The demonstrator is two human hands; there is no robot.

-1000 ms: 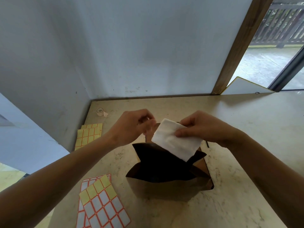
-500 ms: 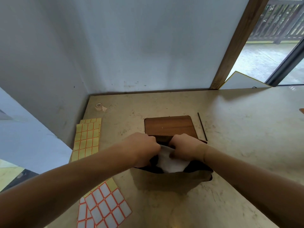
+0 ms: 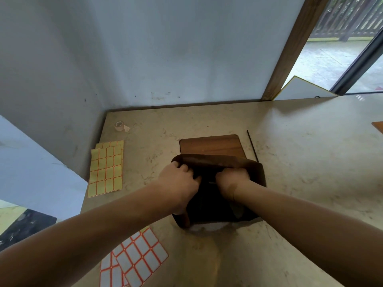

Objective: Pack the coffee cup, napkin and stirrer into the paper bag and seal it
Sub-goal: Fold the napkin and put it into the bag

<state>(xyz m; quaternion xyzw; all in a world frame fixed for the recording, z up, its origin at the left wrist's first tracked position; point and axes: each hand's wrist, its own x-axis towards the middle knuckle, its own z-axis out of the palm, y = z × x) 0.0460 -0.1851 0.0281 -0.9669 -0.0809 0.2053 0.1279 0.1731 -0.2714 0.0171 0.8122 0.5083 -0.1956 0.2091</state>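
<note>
A brown paper bag (image 3: 215,161) stands open-topped at the middle of the table. My left hand (image 3: 178,181) grips its left rim. My right hand (image 3: 233,181) reaches down into the mouth, fingers curled; what it holds is hidden in the dark inside. The white napkin is out of sight, and so is any coffee cup. A thin dark stirrer (image 3: 251,145) lies on the table just right of the bag, behind it.
A brown wooden board (image 3: 211,145) lies flat behind the bag. Yellow label sheets (image 3: 105,168) lie at the left, white label sheets (image 3: 136,259) at the near left. A small tape roll (image 3: 119,126) sits in the far left corner by the wall.
The white napkin, held above the bag by my right hand, was pushed down into the bag and is no longer visible. Both hands dropped to the bag's mouth.
</note>
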